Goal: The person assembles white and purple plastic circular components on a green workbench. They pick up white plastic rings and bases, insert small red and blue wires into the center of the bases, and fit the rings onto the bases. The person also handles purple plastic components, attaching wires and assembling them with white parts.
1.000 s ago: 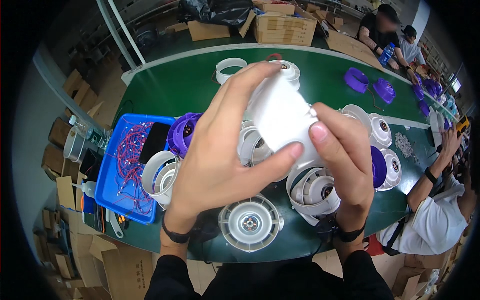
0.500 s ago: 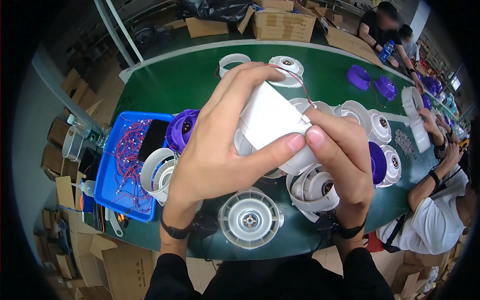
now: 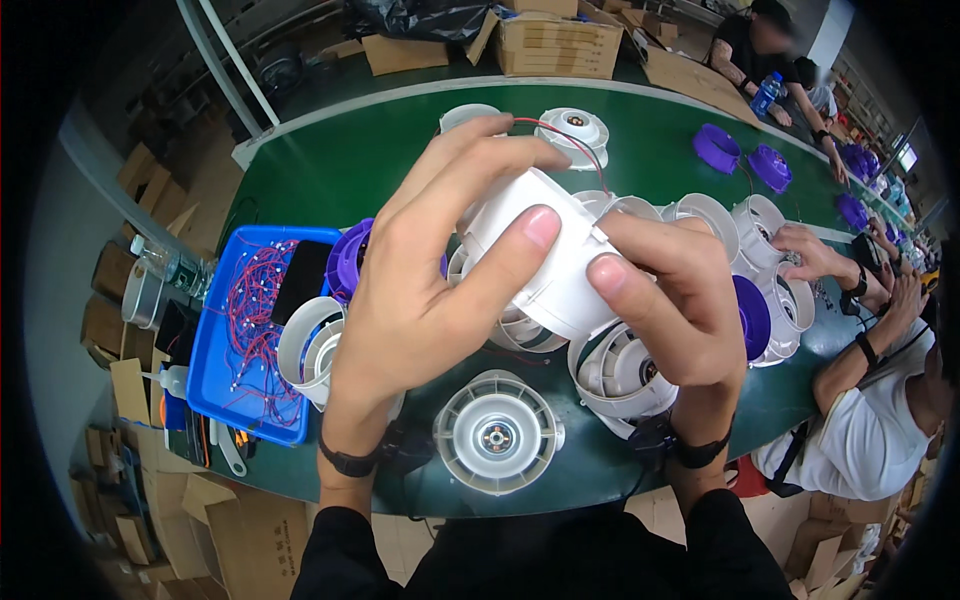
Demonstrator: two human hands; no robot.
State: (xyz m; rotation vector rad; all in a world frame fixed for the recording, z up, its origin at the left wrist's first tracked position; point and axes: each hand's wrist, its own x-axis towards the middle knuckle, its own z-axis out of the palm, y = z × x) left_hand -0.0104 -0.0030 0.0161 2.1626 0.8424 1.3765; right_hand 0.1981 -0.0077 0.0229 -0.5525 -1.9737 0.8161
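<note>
Above the bench I hold a white plastic fan housing (image 3: 570, 265), tilted, with both hands. My left hand (image 3: 430, 270) wraps its left side, thumb lying across the face and fingers over the far edge. At the right edge, beside a small tab, my right hand (image 3: 685, 300) grips with thumb and fingers. A thin red and black wire (image 3: 592, 150) loops over the top of the housing. On the bench below lies a white round fan unit (image 3: 497, 435) with a ribbed rim and a metal centre. My hands partly hide several white housings behind.
A blue tray (image 3: 205, 385) at left holds red wires and a dark flat object. Beside it stand a white ring housing (image 3: 310, 345) and a purple housing (image 3: 348, 262). More white units stand at right, near a purple ring (image 3: 750, 318). A co-worker's hand (image 3: 812, 250) reaches in there.
The housing has turned in my hands, and my left thumb has moved up its face. At right, the co-worker's hand has come left, and a white ring now stands among the white units.
</note>
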